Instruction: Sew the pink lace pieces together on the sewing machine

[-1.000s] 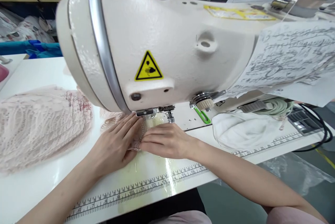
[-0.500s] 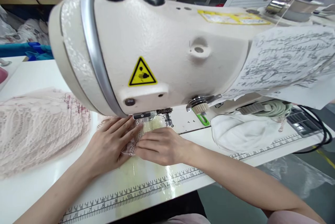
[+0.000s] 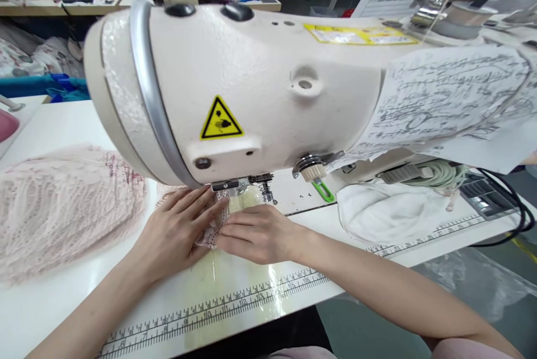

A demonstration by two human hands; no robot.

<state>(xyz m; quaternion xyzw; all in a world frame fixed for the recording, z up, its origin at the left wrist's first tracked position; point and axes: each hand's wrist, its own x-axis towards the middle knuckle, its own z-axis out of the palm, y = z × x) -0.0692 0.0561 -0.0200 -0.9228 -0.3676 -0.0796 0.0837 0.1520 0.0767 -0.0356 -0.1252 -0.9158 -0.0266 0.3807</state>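
Handling: soft, thin and very light lace piece (image 3: pixel 216 223); limp, likely to pucker, stretch or snag on its open mesh, so judged best handled flat under spread fingertips rather than pinched.
Hold points: either side of the seam line, just in front of the presser foot (image 3: pixel 229 185), fingers kept clear of the needle.
Look: pale pink, openwork pattern, scalloped edge; small, mostly hidden between the two hands.
Place: on the white tabletop (image 3: pixel 54 303) near its front edge, under the head of the sewing machine (image 3: pixel 251 85), behind the printed ruler strip (image 3: pixel 235 300).
Left hand (image 3: pixel 176 233): laid flat, fingers stretched toward the foot, pressing the lace down; no closed grasp.
Right hand (image 3: pixel 258 233): palm down, fingertips on the lace edge, touching the left fingers; pressing, not clasping.
Nearby: heap of pink lace (image 3: pixel 62 208) toward the left edge, white fabric (image 3: pixel 386 213) toward the right, green-handled tool (image 3: pixel 324 191) beside the foot.
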